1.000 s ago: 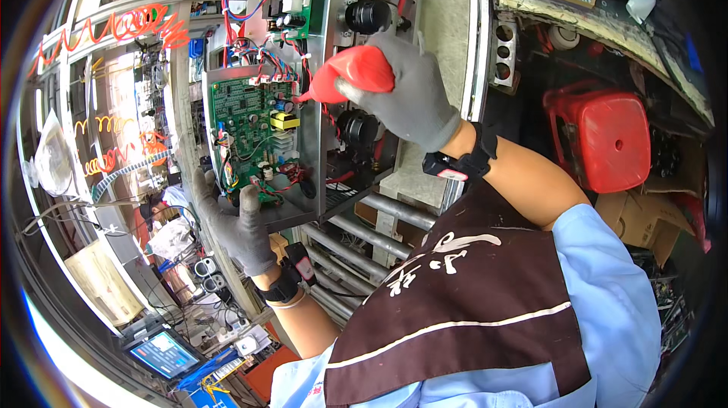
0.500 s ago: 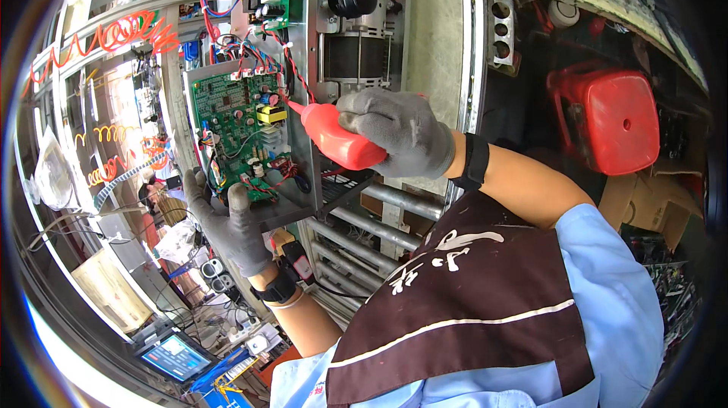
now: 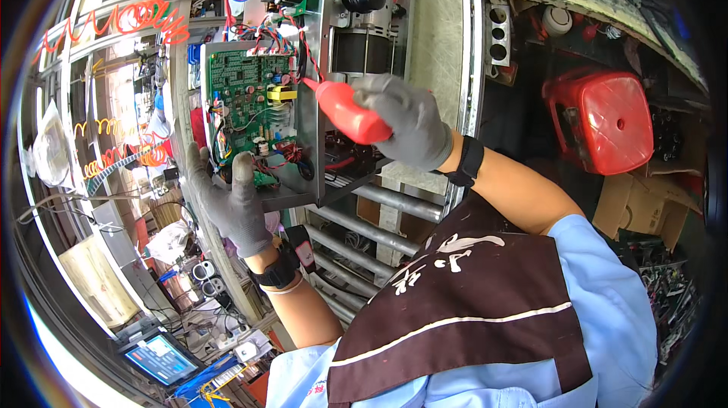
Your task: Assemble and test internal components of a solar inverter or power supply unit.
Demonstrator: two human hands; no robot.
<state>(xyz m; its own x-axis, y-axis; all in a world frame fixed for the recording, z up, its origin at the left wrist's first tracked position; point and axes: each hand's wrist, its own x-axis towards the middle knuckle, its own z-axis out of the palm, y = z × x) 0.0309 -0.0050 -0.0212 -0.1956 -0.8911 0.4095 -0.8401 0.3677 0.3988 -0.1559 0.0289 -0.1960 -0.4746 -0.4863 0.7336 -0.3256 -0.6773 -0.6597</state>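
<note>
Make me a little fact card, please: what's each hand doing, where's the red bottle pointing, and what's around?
Left hand: gray glove, thumb and fingers apart, at the lower-left corner of the open metal chassis
Right hand: gray glove, holding the red bottle
Bottle tip: pointing up-left, near the green circuit board's right edge; touching, can't tell
Below chassis: metal rollers
Far right: red stool
Lower left: lit screen

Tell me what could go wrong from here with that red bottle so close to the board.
If it holds liquid, the red bottle in the right hand might drip onto the green circuit board, as its nozzle points toward it. The nozzle could also snag the twisted red-and-black wires beside it.
</note>
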